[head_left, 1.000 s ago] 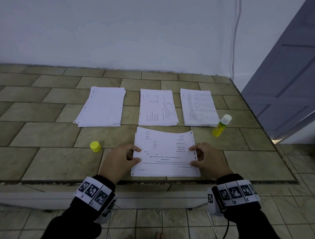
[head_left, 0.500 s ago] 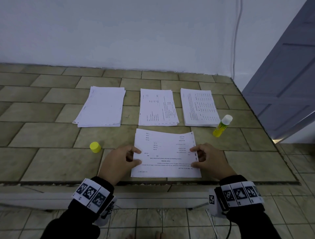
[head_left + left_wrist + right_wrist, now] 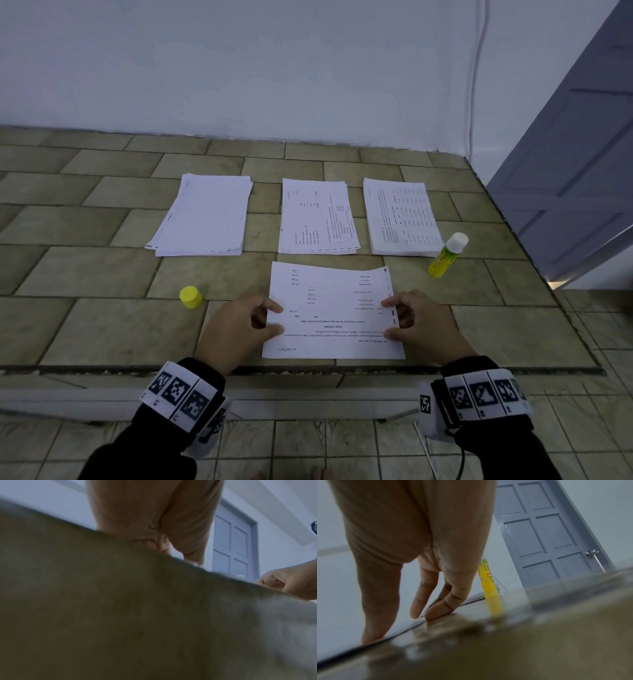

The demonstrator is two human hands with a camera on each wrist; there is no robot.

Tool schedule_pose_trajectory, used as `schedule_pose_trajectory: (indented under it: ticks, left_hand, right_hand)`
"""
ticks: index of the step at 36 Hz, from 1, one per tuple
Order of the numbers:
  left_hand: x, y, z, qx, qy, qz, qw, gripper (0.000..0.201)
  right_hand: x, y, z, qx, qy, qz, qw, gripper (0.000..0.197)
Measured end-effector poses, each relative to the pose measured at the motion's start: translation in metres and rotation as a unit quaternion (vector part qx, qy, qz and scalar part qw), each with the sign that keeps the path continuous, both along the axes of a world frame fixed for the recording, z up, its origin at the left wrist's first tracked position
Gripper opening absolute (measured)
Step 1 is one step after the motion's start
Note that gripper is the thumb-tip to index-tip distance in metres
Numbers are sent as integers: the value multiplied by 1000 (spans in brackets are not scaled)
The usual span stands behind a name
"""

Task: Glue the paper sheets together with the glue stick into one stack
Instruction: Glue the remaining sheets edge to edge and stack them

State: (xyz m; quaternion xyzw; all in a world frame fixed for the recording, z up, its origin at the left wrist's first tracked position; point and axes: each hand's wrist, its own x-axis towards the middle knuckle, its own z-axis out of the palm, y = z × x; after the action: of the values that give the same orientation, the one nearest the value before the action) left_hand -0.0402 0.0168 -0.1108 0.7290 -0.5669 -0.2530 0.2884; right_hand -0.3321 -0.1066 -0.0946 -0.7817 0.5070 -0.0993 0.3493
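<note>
Printed paper sheets [image 3: 334, 311] lie on the tiled counter [image 3: 85, 329] near its front edge, the top one slightly askew over the one beneath. My left hand [image 3: 279, 319] rests its index fingertip and thumb tip on their left edge. On the right edge my right hand [image 3: 388, 318] does the same; in the right wrist view its fingers [image 3: 436, 612] are stretched down onto the surface. Neither hand grips anything. The yellow glue stick [image 3: 447, 255] stands uncapped at the right, and the same glue stick [image 3: 489, 588] shows behind my right fingers. Its yellow cap [image 3: 190, 297] sits left of my left hand.
Three paper piles lie in a row behind: a blank-faced pile [image 3: 203, 216], a printed pile [image 3: 317, 219] and another printed pile [image 3: 402, 219] beside the glue stick. The counter's right edge [image 3: 548, 294] drops off toward a grey door [image 3: 582, 171]. A white wall stands behind.
Both hands have stayed on the sheets' side edges, with only small finger shifts. The top sheet lies a little squarer than a second ago.
</note>
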Motion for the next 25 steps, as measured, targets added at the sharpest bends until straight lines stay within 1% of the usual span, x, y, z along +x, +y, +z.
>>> schedule_pose_trajectory:
  ticks: [7, 9, 12, 14, 16, 18, 22, 25]
  left_hand:
    - [0, -2, 1, 20, -4, -3, 1000, 26]
    - [1, -3, 1, 31, -18, -15, 999, 28]
    - [0, -4, 2, 26, -86, -26, 996, 39]
    - [-3, -5, 2, 14, -127, -33, 991, 59]
    - [-8, -10, -1, 6, -143, -41, 989, 78]
    - [-13, -17, -7, 21, -182, -56, 981, 87]
    - [-18, -22, -22, 32, -258, -62, 964, 94]
    - [-18, -21, -32, 25, -276, -53, 959, 84]
  right_hand:
    - [1, 2, 4, 2, 9, -3, 1000, 45]
    - [3, 3, 5, 0, 19, -3, 1000, 44]
    - [6, 5, 9, -10, 52, 5, 999, 44]
    - [8, 6, 10, -16, 70, 9, 997, 45]
    - [10, 7, 12, -24, 94, 11, 995, 46]
    - [12, 8, 15, -38, 126, 12, 991, 47]
    - [19, 13, 26, -65, 208, 20, 976, 49]
    - [27, 20, 33, -88, 261, 32, 961, 44]
